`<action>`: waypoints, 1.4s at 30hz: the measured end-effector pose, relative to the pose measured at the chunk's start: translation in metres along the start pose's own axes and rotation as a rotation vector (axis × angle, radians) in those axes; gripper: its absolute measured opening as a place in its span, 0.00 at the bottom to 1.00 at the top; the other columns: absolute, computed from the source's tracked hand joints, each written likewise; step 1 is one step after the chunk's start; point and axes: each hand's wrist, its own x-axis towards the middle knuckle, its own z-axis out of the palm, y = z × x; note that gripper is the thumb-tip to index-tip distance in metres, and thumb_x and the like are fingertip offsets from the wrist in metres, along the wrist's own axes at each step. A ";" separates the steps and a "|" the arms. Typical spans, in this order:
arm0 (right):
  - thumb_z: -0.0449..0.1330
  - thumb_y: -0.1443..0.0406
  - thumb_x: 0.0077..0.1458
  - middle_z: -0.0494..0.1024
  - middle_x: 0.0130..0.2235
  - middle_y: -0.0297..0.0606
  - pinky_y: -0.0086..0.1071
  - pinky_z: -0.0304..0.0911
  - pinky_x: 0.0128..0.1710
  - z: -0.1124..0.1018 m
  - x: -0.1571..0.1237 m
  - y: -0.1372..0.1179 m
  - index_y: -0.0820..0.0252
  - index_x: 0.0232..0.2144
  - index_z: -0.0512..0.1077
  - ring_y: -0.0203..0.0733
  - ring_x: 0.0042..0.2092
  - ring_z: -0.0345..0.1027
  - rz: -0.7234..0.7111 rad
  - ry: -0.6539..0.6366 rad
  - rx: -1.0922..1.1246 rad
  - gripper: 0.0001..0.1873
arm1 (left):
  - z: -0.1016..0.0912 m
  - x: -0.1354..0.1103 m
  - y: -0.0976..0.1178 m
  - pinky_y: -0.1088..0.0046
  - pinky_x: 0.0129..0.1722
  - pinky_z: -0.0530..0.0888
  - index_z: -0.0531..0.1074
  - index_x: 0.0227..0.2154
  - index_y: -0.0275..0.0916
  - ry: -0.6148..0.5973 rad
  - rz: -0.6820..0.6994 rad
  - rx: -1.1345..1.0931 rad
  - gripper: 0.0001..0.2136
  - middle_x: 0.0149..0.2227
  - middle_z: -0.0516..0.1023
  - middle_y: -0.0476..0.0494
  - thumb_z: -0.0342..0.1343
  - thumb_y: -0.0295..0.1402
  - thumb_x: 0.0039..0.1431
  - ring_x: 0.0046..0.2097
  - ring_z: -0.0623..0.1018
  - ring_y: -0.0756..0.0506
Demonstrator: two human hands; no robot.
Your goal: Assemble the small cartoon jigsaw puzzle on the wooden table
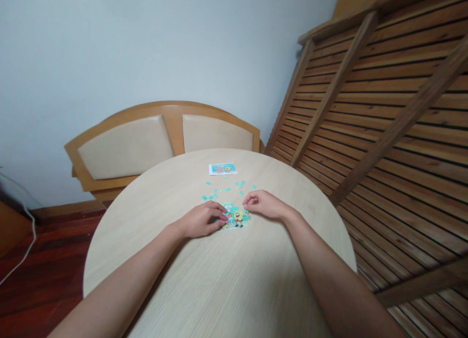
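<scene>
A partly assembled jigsaw puzzle [239,217] with yellow and teal cartoon figures lies flat on the table. Along its left side rests my left hand [204,220], fingers bent loosely and apart, the tips touching the puzzle and covering that edge. My right hand [263,204] is at the puzzle's upper right corner with thumb and forefinger pinched together. Whatever is between those fingertips is too small to make out. Several loose teal puzzle pieces [210,197] are scattered just beyond the puzzle, and more loose pieces [240,185] lie farther back.
A picture card or booklet [223,169] with the cartoon figures lies near the far side of the round wooden table [204,279]. Behind stands a padded wooden headboard [127,145] against the wall. A slatted wooden panel [365,113] leans at the right.
</scene>
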 end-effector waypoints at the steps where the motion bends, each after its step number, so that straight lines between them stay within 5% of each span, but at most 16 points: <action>1: 0.65 0.58 0.50 0.79 0.31 0.39 0.29 0.63 0.33 0.000 0.000 0.000 0.64 0.35 0.76 0.39 0.33 0.71 0.004 -0.016 0.017 0.14 | 0.000 0.000 0.000 0.66 0.54 0.71 0.79 0.44 0.41 0.003 0.000 -0.001 0.12 0.48 0.77 0.40 0.52 0.38 0.67 0.51 0.75 0.44; 42: 0.62 0.60 0.52 0.82 0.33 0.39 0.30 0.62 0.34 -0.001 -0.001 -0.001 0.63 0.36 0.81 0.41 0.34 0.72 -0.030 -0.023 -0.125 0.14 | -0.001 -0.001 0.000 0.67 0.54 0.71 0.79 0.44 0.42 0.004 0.002 0.004 0.13 0.48 0.77 0.40 0.52 0.40 0.67 0.51 0.75 0.44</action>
